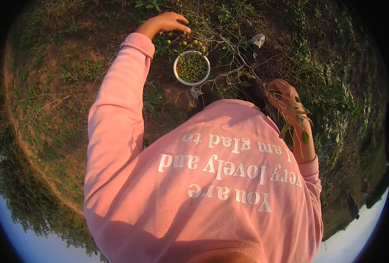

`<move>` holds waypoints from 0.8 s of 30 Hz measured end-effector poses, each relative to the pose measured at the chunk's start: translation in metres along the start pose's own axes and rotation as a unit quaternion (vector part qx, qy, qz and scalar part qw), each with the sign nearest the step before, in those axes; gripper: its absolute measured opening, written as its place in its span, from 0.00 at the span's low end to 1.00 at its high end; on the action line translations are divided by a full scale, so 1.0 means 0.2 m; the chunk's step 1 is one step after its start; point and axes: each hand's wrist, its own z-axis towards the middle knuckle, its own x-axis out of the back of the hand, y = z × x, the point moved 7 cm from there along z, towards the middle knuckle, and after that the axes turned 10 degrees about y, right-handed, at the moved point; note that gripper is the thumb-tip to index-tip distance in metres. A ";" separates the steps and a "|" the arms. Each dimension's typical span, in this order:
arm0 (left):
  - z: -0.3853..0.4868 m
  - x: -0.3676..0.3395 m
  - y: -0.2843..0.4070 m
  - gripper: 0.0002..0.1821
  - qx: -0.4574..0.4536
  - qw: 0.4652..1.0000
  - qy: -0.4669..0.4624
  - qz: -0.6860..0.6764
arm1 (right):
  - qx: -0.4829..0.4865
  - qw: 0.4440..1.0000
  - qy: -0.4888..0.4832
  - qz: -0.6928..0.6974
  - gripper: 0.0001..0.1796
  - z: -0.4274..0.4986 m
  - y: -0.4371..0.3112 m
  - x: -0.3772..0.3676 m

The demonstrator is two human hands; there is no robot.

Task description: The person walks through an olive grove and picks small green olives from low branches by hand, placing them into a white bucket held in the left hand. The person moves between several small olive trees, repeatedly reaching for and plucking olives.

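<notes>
My left hand (168, 23) reaches over small round yellow-green fruits (194, 42) on a thorny-looking shrub. Its thumb and fingers are apart, with nothing visible between them. Just below the fruits stands a round bucket with a white rim (174, 70). Many small green and reddish fruits (192, 68) lie inside it. At the right, my right hand (281, 93) is closed around a thin leafy branch (254, 75), whose leaves hang over the wrist. The branch runs up and left, forking past the bucket's right side.
A shoe (258, 40) shows among the twigs, and another shoe (196, 92) sits just below the bucket. Leafy weeds (345, 108) grow thickly at the right. Dry grass (50, 82) covers the ground at the left, with trees (27, 194) beyond.
</notes>
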 end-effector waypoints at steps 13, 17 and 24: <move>0.02 -0.04 0.08 0.15 -0.026 0.988 -0.018 -0.153 | 0.003 0.997 -0.010 0.070 0.08 -0.01 0.03 -0.01; 0.02 -0.05 0.10 0.12 -0.029 0.981 -0.001 -0.194 | 0.023 0.999 -0.006 0.024 0.08 -0.01 0.02 0.00; 0.02 -0.04 0.11 0.11 -0.028 0.980 0.026 -0.194 | 0.020 1.000 -0.007 0.011 0.07 0.00 0.00 -0.01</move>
